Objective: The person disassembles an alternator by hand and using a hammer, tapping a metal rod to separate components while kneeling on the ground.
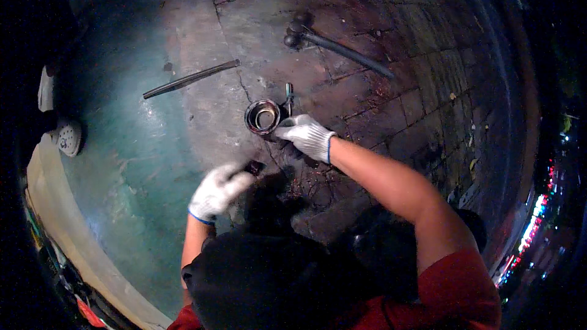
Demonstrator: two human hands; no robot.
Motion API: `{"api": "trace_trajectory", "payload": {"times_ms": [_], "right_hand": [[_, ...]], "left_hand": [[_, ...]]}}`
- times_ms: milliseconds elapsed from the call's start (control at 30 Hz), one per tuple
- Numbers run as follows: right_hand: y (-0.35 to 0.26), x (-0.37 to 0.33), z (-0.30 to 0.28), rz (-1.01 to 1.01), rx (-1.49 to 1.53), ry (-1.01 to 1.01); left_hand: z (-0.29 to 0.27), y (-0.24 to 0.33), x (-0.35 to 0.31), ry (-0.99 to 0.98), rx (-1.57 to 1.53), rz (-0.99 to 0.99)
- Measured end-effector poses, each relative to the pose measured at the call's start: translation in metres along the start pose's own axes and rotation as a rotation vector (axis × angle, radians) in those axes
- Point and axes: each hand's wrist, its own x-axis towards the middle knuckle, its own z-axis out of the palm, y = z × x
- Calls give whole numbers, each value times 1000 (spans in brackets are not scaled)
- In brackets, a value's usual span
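My right hand [306, 139], in a white knit glove, is closed with its fingertips at the lower right rim of a round, dark metal ring-shaped part [247, 123]. The part lies on the ground with its opening facing up, and its inside looks shiny. Just beyond the glove, a small tool with a greenish handle [289, 90] stands out beside the ring. My left hand [215, 190], also gloved and slightly blurred, is nearer to me on the left. Its fingers are bent together at a small dark piece [255, 168] whose kind I cannot make out.
A hammer [348, 54] with a dark head and long handle lies at the far right. Towards the far left rests a slim metal bar [191, 79]. Cracked paving [403, 110] meets a greenish floor [131, 177]. A perforated shoe [69, 137] shows at the left edge.
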Motion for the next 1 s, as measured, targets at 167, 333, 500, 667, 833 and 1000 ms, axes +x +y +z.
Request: {"api": "trace_trajectory", "payload": {"times_ms": [167, 333, 500, 667, 833, 1000], "right_hand": [[-21, 3, -25, -247, -385, 80], [-42, -3, -35, -422, -560, 57], [-76, -29, -51, -437, -531, -9], [-106, -61, -78, -383, -496, -263], [-118, -79, -105, -136, -518, -174], [-89, -87, -96, -109, -410, -68]], "left_hand": [[-66, -23, 18, 288, -920, 270], [-84, -26, 70, 138, -1125, 331], [-20, 12, 127, -143, -913, -22], [37, 46, 143, -857, -1698, 450], [58, 72, 139, -496, -1545, 620], [66, 66, 150, -549, -1759, 512]]}}
